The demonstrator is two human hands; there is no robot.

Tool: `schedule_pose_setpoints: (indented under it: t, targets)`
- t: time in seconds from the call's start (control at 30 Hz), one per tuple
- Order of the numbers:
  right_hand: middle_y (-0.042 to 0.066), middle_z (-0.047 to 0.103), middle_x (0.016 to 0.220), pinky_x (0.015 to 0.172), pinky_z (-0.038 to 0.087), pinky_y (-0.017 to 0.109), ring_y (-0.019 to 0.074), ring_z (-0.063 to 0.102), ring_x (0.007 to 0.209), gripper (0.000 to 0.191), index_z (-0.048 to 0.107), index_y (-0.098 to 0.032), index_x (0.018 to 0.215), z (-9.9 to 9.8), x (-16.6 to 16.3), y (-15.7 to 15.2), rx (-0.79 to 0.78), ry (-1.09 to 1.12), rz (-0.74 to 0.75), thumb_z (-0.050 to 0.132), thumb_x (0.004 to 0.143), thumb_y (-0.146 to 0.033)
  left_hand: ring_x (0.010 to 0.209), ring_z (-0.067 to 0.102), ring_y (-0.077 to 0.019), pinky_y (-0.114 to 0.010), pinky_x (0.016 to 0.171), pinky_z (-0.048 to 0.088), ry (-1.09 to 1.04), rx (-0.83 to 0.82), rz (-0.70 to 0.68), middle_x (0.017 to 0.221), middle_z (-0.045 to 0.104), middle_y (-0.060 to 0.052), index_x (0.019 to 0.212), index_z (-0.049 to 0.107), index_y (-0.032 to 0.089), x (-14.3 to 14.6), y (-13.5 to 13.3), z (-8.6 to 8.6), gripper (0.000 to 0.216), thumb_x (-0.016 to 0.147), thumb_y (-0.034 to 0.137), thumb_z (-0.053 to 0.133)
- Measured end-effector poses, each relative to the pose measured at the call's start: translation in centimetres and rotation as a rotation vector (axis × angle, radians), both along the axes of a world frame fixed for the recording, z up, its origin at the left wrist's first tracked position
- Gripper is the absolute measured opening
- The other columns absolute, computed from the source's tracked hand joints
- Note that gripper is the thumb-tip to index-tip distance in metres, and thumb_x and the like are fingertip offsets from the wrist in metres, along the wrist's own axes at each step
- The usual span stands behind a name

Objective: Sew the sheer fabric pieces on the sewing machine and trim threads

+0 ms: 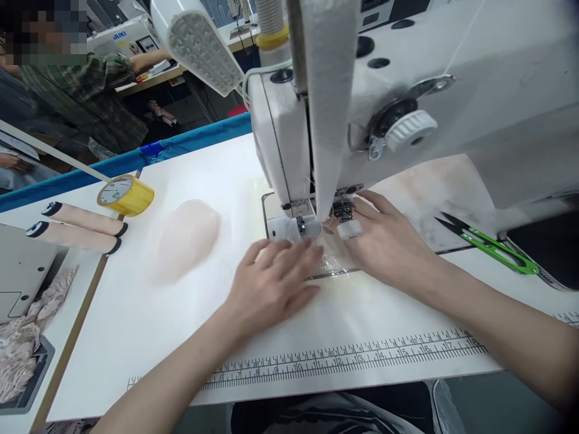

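A white sewing machine's head (289,138) stands over the white table, its presser foot (310,228) low at the needle area. My left hand (271,283) is just left of and in front of the foot, palm down, fingers stretched out and slightly blurred; nothing shows in it. On the foot's other side, my right hand (380,238) lies with fingers extended towards the needle, some fingertips hidden behind the machine's parts. A clear, shiny plate cover (333,263) shows between the hands. Left of them lies a thin, pale pink rounded piece (190,235).
Green thread snips (497,247) lie at the right beside a dark phone-like object (547,247). Two thread spools (75,238) and a yellow tape roll (129,196) are at the left. A ruler strip (344,358) runs along the front edge. A co-worker (85,90) is behind.
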State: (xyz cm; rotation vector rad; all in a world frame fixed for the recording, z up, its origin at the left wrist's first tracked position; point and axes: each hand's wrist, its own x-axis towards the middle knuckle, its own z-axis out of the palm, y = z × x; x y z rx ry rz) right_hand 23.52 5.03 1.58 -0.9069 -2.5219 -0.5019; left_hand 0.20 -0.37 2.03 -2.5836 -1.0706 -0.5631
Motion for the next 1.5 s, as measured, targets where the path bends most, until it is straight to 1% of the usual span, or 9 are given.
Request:
schedule_pose_setpoints:
  t: [0.07, 0.2, 0.33, 0.47, 0.67, 0.83, 1.0, 1.13, 1.5]
  targets:
    - [0.008, 0.072, 0.098, 0.103, 0.043, 0.045, 0.0237, 0.062, 0.095, 0.035, 0.072, -0.018, 0.088, -0.1, 0.2, 0.1, -0.02, -0.022, 0.004, 0.047, 0.078, 0.004, 0.101, 0.064, -0.022, -0.043, 0.089, 0.044, 0.032, -0.044, 0.0, 0.12, 0.071, -0.001, 0.113, 0.067, 0.024, -0.1, 0.3, -0.2, 0.028, 0.092, 0.041, 0.06]
    - [0.003, 0.071, 0.08, 0.103, 0.044, 0.041, 0.0203, 0.062, 0.085, 0.04, 0.071, -0.022, 0.073, 0.0, 0.2, -0.2, -0.037, 0.054, 0.059, 0.043, 0.073, 0.007, 0.1, 0.064, -0.0301, -0.051, 0.088, 0.041, 0.004, 0.176, 0.399, 0.107, 0.075, -0.006, 0.091, 0.071, 0.023, -2.1, 1.3, 0.2, 0.011, 0.091, 0.027, 0.062]
    - [0.003, 0.07, 0.072, 0.1, 0.044, 0.042, 0.0204, 0.062, 0.083, 0.042, 0.073, -0.021, 0.08, 0.0, -0.1, -0.7, -0.037, 0.053, 0.088, 0.041, 0.08, 0.006, 0.097, 0.067, -0.0228, -0.038, 0.079, 0.05, -0.064, -0.021, 0.198, 0.11, 0.074, -0.006, 0.116, 0.065, 0.019, -1.6, 0.9, 0.1, 0.025, 0.094, 0.027, 0.057]
    - [0.002, 0.071, 0.073, 0.095, 0.044, 0.039, 0.0186, 0.061, 0.077, 0.04, 0.073, -0.022, 0.082, -0.1, -0.4, -1.2, -0.002, 0.121, 0.123, 0.043, 0.084, 0.004, 0.106, 0.067, -0.0238, -0.042, 0.095, 0.048, -0.03, -0.147, 0.167, 0.118, 0.071, -0.007, 0.119, 0.064, 0.018, -0.2, 0.6, -0.7, 0.033, 0.096, 0.039, 0.053]
    - [0.004, 0.07, 0.12, 0.086, 0.046, 0.033, 0.0162, 0.064, 0.091, 0.037, 0.069, -0.018, 0.114, -0.2, -1.2, -2.1, 0.018, 0.118, 0.245, 0.046, 0.091, -0.001, 0.113, 0.065, -0.0217, -0.042, 0.107, 0.044, -0.121, -0.116, 0.099, 0.115, 0.072, -0.007, 0.113, 0.065, 0.017, -0.8, 1.2, -0.8, 0.023, 0.096, 0.022, 0.051]
    - [0.006, 0.074, 0.093, 0.081, 0.045, 0.032, 0.0159, 0.063, 0.079, 0.032, 0.073, -0.015, 0.097, -0.6, -1.5, -2.0, -0.017, 0.09, 0.195, 0.046, 0.091, 0.0, 0.101, 0.068, -0.0188, -0.044, 0.111, 0.042, -0.088, -0.141, -0.065, 0.105, 0.072, -0.005, 0.108, 0.065, 0.019, -0.1, 1.0, -1.0, 0.018, 0.093, 0.024, 0.056]
    - [0.007, 0.073, 0.097, 0.083, 0.047, 0.033, 0.0193, 0.063, 0.09, 0.034, 0.072, -0.015, 0.09, -0.9, -1.5, -1.7, -0.02, 0.056, 0.178, 0.043, 0.09, 0.001, 0.102, 0.066, -0.0196, -0.039, 0.102, 0.05, -0.141, -0.139, 0.002, 0.104, 0.071, -0.007, 0.107, 0.063, 0.017, 0.7, 0.8, -1.3, 0.017, 0.093, 0.019, 0.054]
    - [0.006, 0.074, 0.099, 0.087, 0.048, 0.034, 0.0169, 0.064, 0.08, 0.037, 0.071, -0.015, 0.089, -1.1, -1.6, -1.7, -0.053, 0.06, 0.164, 0.038, 0.09, 0.002, 0.102, 0.064, -0.0234, -0.04, 0.093, 0.055, -0.108, -0.151, 0.038, 0.109, 0.068, -0.013, 0.115, 0.062, 0.011, 0.9, 0.9, -1.6, 0.026, 0.094, 0.024, 0.054]
    - [0.008, 0.075, 0.098, 0.109, 0.037, 0.042, 0.0225, 0.063, 0.108, 0.037, 0.072, -0.014, 0.099, -1.9, -1.2, -1.3, -0.018, 0.012, 0.076, 0.038, 0.09, 0.0, 0.126, 0.057, -0.0275, -0.048, 0.11, 0.045, 0.012, -0.098, 0.053, 0.13, 0.064, -0.013, 0.128, 0.061, 0.014, 0.4, 0.6, -2.1, 0.04, 0.096, 0.037, 0.054]
